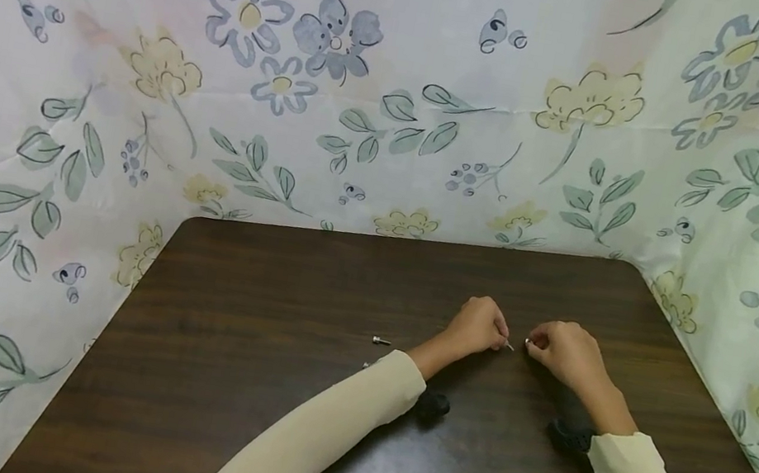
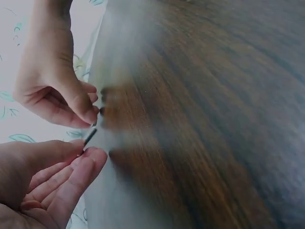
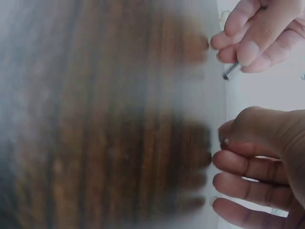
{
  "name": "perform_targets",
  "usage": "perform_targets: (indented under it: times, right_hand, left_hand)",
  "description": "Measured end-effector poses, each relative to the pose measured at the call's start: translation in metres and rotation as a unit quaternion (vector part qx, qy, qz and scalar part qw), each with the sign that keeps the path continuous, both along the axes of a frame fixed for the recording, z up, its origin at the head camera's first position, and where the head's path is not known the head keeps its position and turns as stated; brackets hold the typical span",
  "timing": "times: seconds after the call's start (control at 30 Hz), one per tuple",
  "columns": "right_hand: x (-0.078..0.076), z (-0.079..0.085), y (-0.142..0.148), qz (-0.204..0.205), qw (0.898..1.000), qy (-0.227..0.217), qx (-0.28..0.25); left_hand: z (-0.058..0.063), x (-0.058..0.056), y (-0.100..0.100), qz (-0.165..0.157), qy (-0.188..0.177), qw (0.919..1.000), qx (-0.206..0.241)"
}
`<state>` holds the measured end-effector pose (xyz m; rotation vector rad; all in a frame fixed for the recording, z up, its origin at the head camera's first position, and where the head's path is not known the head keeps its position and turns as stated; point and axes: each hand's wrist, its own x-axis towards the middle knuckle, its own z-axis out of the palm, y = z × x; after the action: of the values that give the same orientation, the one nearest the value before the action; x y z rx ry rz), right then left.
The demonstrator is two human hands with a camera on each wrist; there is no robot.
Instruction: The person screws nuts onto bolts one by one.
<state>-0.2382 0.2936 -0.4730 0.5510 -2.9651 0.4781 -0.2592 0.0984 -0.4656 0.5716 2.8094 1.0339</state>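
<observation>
My left hand (image 1: 479, 325) pinches a small threaded screw (image 3: 232, 71) between thumb and fingertips, its shaft sticking out towards the other hand. Facing it across a short gap, my right hand (image 1: 566, 350) pinches a tiny metal piece (image 3: 226, 141) between thumb and forefinger; the fingers cover most of it, so its kind cannot be told. In the left wrist view the screw (image 2: 89, 137) points up at the right hand (image 2: 57, 76). Both hands are held just above the table. Left of them, another screw (image 1: 380, 340) lies on the wood.
The dark brown table (image 1: 232, 396) reaches back to a floral cloth (image 1: 372, 101) that hangs behind it and at both sides. A further small metal bit (image 1: 367, 365) shows at the edge of the left sleeve (image 1: 348, 424), partly hidden.
</observation>
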Motion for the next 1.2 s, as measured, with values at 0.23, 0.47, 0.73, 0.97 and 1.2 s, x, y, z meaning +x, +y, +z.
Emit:
perform_targets:
  times: [0.23, 0.47, 0.73, 0.97, 1.2]
  right_hand:
    - [0.004, 0.005, -0.003, 0.019, 0.999, 0.009, 0.05]
    - [0.005, 0.007, -0.005, 0.028, 0.999, 0.014, 0.043]
    - [0.007, 0.003, -0.006, 0.036, 0.999, 0.023, 0.016]
    - [0.012, 0.003, -0.007, 0.036, 0.999, 0.007, -0.041]
    - [0.016, 0.011, -0.018, 0.039, 0.992, 0.061, -0.107]
  left_hand:
    - [0.005, 0.01, -0.008, -0.015, -0.028, 0.9993, 0.019]
    - [0.014, 0.025, -0.025, -0.057, -0.028, 0.9951, 0.075]
    - [0.038, 0.044, -0.056, -0.11, -0.046, 0.9754, 0.185]
    - [0.052, 0.049, -0.107, -0.082, -0.069, 0.9574, 0.268]
    - [0.052, 0.053, -0.139, -0.036, -0.064, 0.9441, 0.321]
